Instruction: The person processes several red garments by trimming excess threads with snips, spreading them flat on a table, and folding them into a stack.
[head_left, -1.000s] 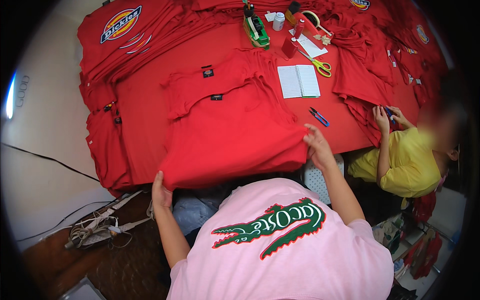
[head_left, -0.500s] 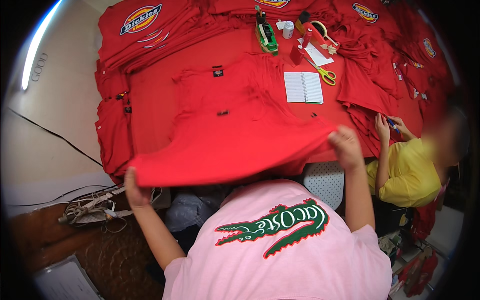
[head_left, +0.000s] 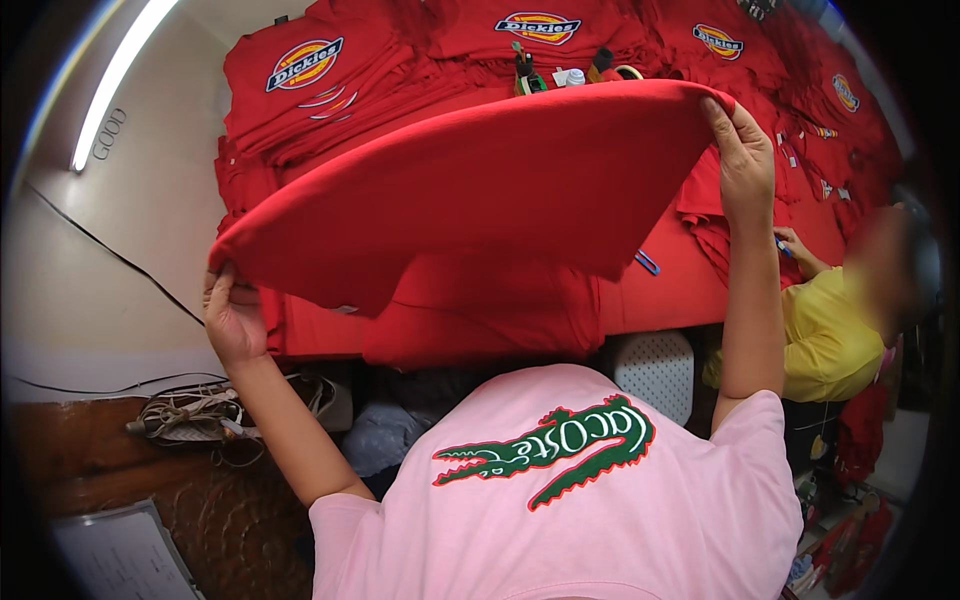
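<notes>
Up in the air over the near half of the table, a red T-shirt [head_left: 500, 190] is spread wide, held by two of its corners. At its near left corner the left hand [head_left: 232, 318] has its fingers curled shut on the edge; at its far right corner the right hand [head_left: 742, 150] is raised high, fingers pinched closed on the fabric. Beneath the lifted shirt lies a pile of red garments [head_left: 480, 320] on the red-covered table [head_left: 680, 290]. Farther off, stacks of red shirts with printed emblems [head_left: 310, 75] cover the far side. A blue pen [head_left: 646, 262] lies just right of the pile. At the right sits a person in a yellow shirt [head_left: 830, 340].
</notes>
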